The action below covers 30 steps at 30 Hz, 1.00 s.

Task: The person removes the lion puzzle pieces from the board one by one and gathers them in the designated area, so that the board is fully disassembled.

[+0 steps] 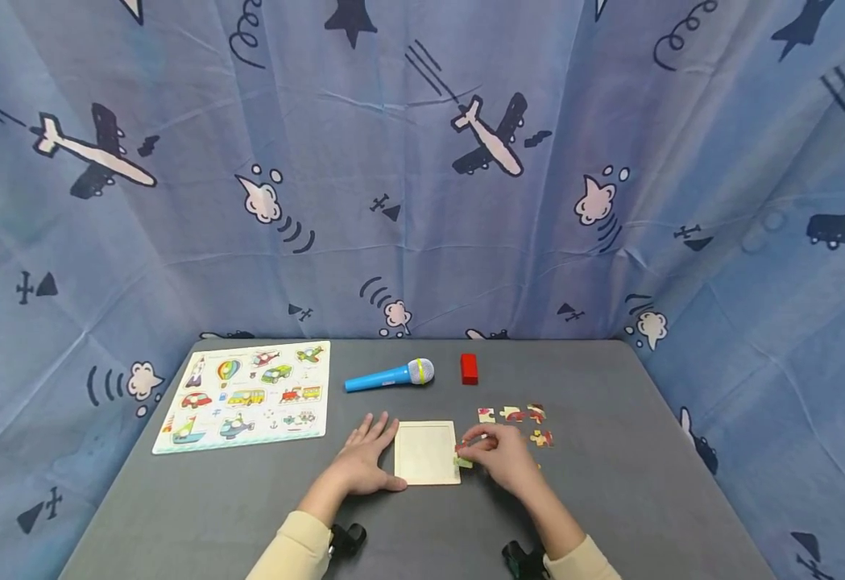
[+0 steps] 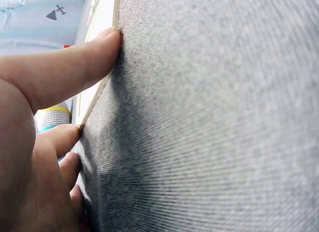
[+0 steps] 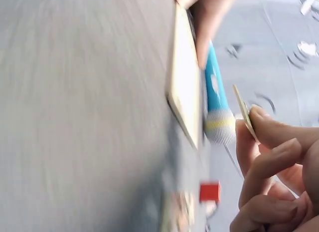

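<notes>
A shallow wooden puzzle tray [image 1: 425,455], pale and square, lies on the grey table with no piece in it. My left hand [image 1: 362,459] rests spread at its left side; in the left wrist view the thumb [image 2: 102,47] and index fingertip touch the tray's edge. Beside the tray's right edge, my right hand [image 1: 505,457] pinches a thin puzzle piece [image 3: 243,110] between thumb and index finger, raised above the table. Part of its face shows green in the head view. Several loose puzzle pieces [image 1: 512,414] lie beyond the right hand, some partly hidden by it.
A blue toy microphone [image 1: 386,378] lies behind the tray, with a red block [image 1: 469,369] to its right. At the left back is a flat picture board [image 1: 208,432] with printed vehicles. A patterned blue curtain [image 1: 422,209] hangs behind the table.
</notes>
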Each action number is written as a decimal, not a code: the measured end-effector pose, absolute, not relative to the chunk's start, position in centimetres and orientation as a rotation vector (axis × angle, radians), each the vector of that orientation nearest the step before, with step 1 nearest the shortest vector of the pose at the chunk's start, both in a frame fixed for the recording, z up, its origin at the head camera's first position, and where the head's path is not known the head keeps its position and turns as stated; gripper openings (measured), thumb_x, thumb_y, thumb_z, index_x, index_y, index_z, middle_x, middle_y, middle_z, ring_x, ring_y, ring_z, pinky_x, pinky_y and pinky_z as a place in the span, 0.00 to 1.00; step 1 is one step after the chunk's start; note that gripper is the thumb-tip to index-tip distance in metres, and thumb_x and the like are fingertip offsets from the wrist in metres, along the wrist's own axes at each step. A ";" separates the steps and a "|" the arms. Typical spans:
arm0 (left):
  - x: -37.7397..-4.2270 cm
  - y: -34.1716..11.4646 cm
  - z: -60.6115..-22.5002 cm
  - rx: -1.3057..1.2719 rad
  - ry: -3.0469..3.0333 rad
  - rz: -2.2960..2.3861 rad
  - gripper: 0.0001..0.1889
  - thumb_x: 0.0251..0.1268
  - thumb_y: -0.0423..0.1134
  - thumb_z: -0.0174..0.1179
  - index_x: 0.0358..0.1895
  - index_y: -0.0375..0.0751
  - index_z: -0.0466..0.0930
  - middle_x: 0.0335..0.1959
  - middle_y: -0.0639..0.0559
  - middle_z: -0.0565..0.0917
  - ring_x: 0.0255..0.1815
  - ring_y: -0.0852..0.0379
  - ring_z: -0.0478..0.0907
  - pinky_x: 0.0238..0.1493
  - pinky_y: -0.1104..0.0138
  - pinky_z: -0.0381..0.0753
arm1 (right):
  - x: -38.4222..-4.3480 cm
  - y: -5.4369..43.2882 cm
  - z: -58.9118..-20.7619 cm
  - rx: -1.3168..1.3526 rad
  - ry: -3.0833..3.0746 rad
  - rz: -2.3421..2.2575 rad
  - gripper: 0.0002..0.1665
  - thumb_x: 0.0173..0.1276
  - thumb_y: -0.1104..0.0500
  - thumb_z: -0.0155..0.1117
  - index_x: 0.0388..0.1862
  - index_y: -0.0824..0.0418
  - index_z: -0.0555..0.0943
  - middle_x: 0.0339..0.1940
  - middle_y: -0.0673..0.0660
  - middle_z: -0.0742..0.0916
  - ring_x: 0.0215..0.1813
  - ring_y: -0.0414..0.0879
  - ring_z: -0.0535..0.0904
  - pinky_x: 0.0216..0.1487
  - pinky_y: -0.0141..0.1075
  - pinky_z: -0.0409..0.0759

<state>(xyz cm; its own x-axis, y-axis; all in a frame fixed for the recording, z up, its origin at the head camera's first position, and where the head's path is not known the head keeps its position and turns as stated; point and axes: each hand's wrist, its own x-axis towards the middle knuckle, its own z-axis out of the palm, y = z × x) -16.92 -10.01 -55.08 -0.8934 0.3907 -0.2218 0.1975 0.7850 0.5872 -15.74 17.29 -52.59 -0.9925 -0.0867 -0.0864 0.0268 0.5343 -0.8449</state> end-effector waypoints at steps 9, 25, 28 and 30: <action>-17.0 -9.8 -54.9 0.452 2.645 0.808 0.55 0.53 0.56 0.74 0.81 0.45 0.54 0.84 0.44 0.50 0.84 0.39 0.38 0.81 0.42 0.44 | -15.4 25.5 -52.3 0.132 2.743 -1.362 0.16 0.63 0.57 0.75 0.47 0.63 0.88 0.31 0.54 0.91 0.30 0.43 0.83 0.29 0.35 0.77; -16.9 -9.6 -54.5 0.451 2.646 0.805 0.54 0.53 0.56 0.74 0.81 0.44 0.55 0.84 0.44 0.50 0.84 0.39 0.38 0.80 0.41 0.44 | -15.4 31.3 -54.0 0.236 2.865 -1.052 0.12 0.63 0.51 0.75 0.36 0.59 0.90 0.29 0.50 0.89 0.31 0.43 0.79 0.33 0.40 0.76; -16.9 -9.6 -54.7 0.450 2.645 0.809 0.55 0.53 0.56 0.74 0.81 0.44 0.55 0.84 0.44 0.50 0.84 0.39 0.38 0.81 0.42 0.44 | -15.4 31.3 -54.3 0.242 2.889 -1.021 0.13 0.62 0.50 0.75 0.36 0.59 0.89 0.28 0.49 0.86 0.31 0.44 0.77 0.33 0.39 0.73; -16.8 -9.6 -54.8 0.459 2.647 0.831 0.55 0.52 0.56 0.75 0.81 0.44 0.55 0.83 0.43 0.50 0.84 0.39 0.39 0.80 0.41 0.44 | -15.3 31.3 -54.3 0.253 2.884 -1.026 0.14 0.63 0.50 0.75 0.37 0.60 0.88 0.28 0.51 0.85 0.31 0.44 0.76 0.32 0.39 0.72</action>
